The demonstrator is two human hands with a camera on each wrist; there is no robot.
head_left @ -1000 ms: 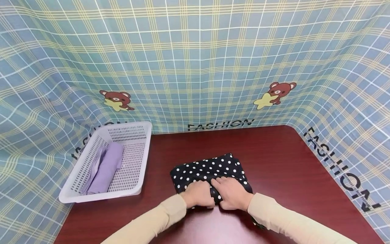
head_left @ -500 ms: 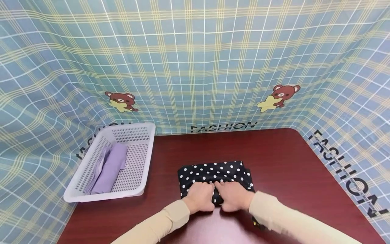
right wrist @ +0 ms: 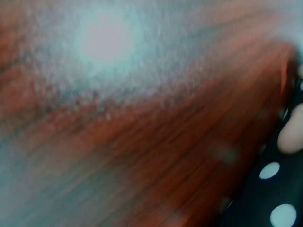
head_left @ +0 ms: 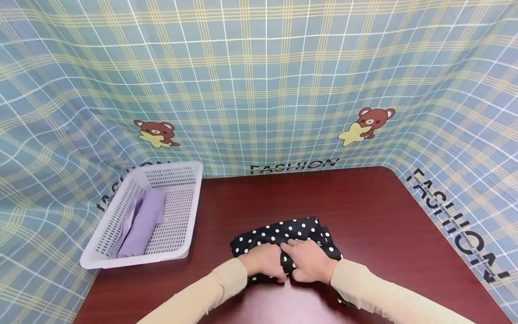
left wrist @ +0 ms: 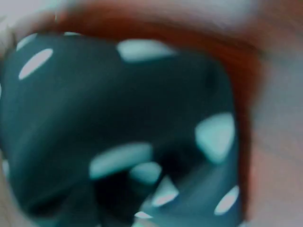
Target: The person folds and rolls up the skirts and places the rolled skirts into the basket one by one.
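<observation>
Hands, two (head_left: 265, 263) (head_left: 309, 261), grip one polka-dot cloth (head_left: 283, 230).

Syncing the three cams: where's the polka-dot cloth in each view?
Head: cloth low centre, under both hands.
Left wrist: cloth fills most of the blurred frame.
Right wrist: cloth at the lower right corner.
Shared landmark: red-brown table, top rim in left wrist, most of right wrist.
</observation>
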